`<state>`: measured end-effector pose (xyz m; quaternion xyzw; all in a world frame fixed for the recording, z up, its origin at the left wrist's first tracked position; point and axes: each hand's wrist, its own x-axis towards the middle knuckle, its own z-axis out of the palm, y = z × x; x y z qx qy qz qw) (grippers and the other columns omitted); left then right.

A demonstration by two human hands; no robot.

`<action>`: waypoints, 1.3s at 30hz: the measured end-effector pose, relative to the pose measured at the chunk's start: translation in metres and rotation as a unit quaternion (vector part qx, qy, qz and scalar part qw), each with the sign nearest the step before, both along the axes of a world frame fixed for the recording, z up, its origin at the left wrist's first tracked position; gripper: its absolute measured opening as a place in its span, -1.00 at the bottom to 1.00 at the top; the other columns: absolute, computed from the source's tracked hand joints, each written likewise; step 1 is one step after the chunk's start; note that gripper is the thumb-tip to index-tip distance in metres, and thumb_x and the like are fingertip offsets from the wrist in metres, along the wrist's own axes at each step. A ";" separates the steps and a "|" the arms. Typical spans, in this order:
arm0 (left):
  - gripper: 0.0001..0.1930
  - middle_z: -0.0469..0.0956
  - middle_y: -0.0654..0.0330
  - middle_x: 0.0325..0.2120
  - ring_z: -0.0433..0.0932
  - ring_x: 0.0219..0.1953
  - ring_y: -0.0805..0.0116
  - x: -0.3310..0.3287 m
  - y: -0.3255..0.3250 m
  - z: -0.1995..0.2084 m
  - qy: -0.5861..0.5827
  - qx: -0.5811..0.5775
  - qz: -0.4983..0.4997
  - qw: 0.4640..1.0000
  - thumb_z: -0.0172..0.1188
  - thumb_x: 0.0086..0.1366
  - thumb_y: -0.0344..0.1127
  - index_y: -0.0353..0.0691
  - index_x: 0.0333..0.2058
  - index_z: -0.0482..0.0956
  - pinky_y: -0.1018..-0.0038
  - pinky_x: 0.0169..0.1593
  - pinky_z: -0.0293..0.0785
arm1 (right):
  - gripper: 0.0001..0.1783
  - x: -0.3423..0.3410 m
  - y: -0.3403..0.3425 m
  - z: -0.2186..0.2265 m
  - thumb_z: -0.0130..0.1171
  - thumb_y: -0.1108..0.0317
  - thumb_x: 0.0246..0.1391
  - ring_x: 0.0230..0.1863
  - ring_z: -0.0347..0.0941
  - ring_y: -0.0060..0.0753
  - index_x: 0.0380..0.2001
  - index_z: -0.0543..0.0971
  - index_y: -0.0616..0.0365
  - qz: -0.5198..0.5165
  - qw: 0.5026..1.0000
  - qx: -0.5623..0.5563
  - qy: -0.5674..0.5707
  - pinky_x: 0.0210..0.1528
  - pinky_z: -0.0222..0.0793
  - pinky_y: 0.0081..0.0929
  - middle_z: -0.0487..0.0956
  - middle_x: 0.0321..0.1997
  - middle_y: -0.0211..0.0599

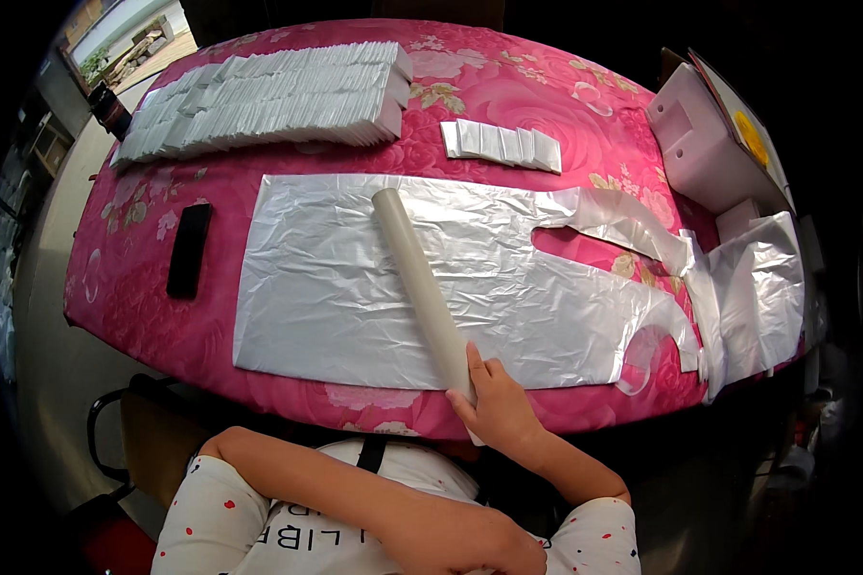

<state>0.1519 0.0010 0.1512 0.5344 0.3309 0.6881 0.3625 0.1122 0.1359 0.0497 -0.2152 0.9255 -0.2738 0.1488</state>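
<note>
A silvery-white plastic bag (pixel 326 278) with cut-out handles lies spread across the pink floral tablecloth, slightly creased. Resting slantwise on it is a pale, smooth rod (pixel 417 273), its far end near the bag's upper edge. My right hand (pixel 497 402) grips the near end of this rod at the table's front edge, with the thumb on one side. My left arm crosses low in front of my body. The left hand (pixel 513 551) shows only in part at the lower edge, its fingers hidden.
More thin plastic bags (pixel 762 297) hang over the right table edge, below a white foam box (pixel 690 134). Long rows of folded white packets (pixel 259 101) stand at the far left, a short row (pixel 503 146) right of them. A black phone (pixel 190 251) lies left; a dark bottle (pixel 110 110) stands beyond.
</note>
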 end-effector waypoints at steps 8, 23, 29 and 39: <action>-0.25 -0.22 -0.25 0.23 -0.22 0.27 -0.24 -0.062 -0.024 -0.126 0.356 -0.449 0.556 0.603 0.19 0.05 -0.01 -0.25 0.16 0.15 0.04 0.24 -0.10 | -0.43 -0.023 0.063 -0.029 0.02 0.27 0.04 0.20 0.13 -0.02 0.12 0.26 0.28 0.004 0.985 -0.008 0.170 0.21 0.04 -0.25 0.24 0.17 0.00; -0.19 -0.35 -0.27 0.24 -0.29 0.29 -0.26 -0.083 0.014 -0.138 0.309 -0.351 0.530 0.708 0.14 0.09 -0.03 -0.35 0.20 0.01 0.10 0.27 -0.18 | -0.53 -0.096 0.298 -0.008 -0.08 0.36 0.03 0.27 0.03 0.03 0.05 0.35 0.26 -0.448 0.729 0.472 0.213 0.29 -0.16 -0.04 0.29 0.16 -0.02; -0.24 -0.33 -0.23 0.26 -0.31 0.29 -0.24 -0.087 0.030 -0.140 0.330 -0.364 0.536 0.687 0.13 0.09 -0.05 -0.31 0.19 0.07 0.08 0.27 -0.15 | -0.52 -0.072 0.163 -0.012 0.03 0.38 -0.01 0.27 0.03 0.08 0.03 0.34 0.29 -0.157 0.961 0.042 0.223 0.27 -0.10 -0.11 0.25 0.18 0.07; -0.28 -0.27 -0.27 0.24 -0.33 0.29 -0.27 -0.096 0.043 -0.133 0.359 -0.409 0.502 0.672 0.13 0.08 -0.03 -0.36 0.12 0.19 0.09 0.27 -0.14 | -0.46 -0.107 0.227 -0.054 -0.07 0.25 0.08 0.29 0.02 -0.02 0.12 0.27 0.29 -0.175 0.955 0.086 0.221 0.29 -0.11 -0.22 0.15 0.27 0.01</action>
